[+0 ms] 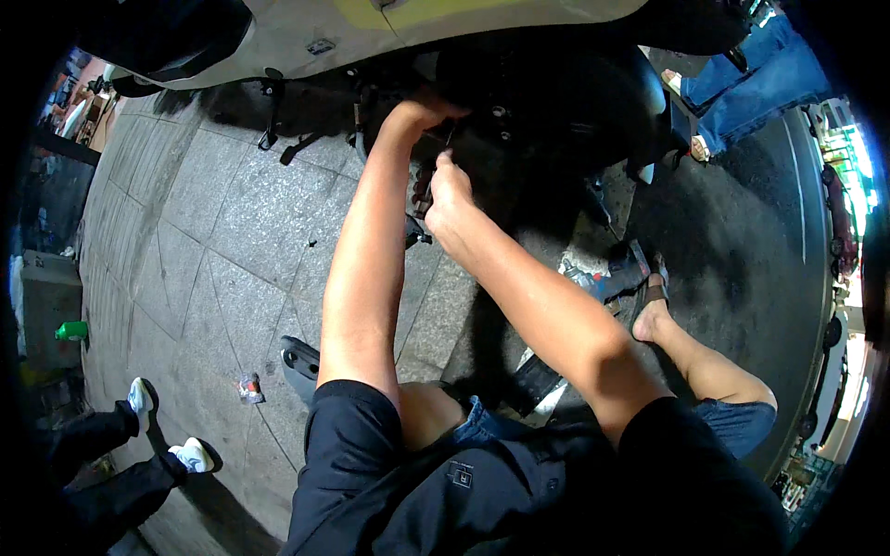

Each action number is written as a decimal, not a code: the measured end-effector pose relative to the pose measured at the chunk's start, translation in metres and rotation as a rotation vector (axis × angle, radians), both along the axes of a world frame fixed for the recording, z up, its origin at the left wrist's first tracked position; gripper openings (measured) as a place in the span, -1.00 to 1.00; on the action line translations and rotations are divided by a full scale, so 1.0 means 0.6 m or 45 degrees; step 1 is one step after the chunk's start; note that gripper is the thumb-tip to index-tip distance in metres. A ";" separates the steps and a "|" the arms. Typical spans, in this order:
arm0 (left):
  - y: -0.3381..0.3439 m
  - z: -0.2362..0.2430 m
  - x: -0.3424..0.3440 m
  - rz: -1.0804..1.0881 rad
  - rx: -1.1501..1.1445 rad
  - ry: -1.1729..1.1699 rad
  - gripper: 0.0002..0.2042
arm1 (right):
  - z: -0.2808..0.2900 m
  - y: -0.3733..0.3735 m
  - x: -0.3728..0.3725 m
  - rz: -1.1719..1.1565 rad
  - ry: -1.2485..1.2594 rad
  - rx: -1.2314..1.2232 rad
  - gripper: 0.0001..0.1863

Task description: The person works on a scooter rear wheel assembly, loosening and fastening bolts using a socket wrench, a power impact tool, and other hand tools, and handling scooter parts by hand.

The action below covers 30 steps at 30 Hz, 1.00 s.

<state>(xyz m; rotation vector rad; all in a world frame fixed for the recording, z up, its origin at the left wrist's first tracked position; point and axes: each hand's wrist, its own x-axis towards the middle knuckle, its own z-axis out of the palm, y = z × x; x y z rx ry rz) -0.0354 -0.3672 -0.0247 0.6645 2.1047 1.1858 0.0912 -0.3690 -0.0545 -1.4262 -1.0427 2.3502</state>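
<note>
A scooter with a pale body panel stands in front of me, its underside in deep shadow. My left hand reaches in under the panel beside the dark machinery, its fingertips lost in the dark. Just below and to the right, my right hand is closed with the thumb side up, touching or close to the shaded parts. A thin dark shape rises from its fingertips, too dim to name. Reddish-brown metal parts sit beside the right wrist. The scooter's dark stand hangs to the left.
Blue and red items lie near my sandalled foot. A crumpled wrapper lies on the paving; a green bottle is far left. One bystander's white shoes are lower left, another's jeans upper right.
</note>
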 end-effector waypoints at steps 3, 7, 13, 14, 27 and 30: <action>-0.012 0.025 0.035 0.158 -0.104 -0.074 -0.49 | 0.020 0.006 0.017 0.047 0.148 -0.278 -0.67; -0.028 -0.021 -0.007 0.022 0.161 -0.315 -0.50 | 0.020 0.018 0.030 0.239 0.588 -0.730 -0.64; 0.003 -0.020 -0.011 -0.002 -0.044 -0.198 -0.52 | 0.002 -0.021 0.022 0.109 0.058 0.088 -0.63; -0.002 -0.022 -0.015 0.009 -0.080 -0.170 -0.52 | 0.012 -0.029 0.019 0.051 0.057 0.090 -0.62; -0.001 -0.011 0.008 0.089 0.084 0.200 -0.43 | 0.002 -0.007 0.006 0.018 -0.003 -0.108 -0.54; 0.009 0.004 0.005 0.012 -0.008 0.178 -0.45 | -0.013 0.003 -0.006 -0.148 0.087 -0.123 -0.70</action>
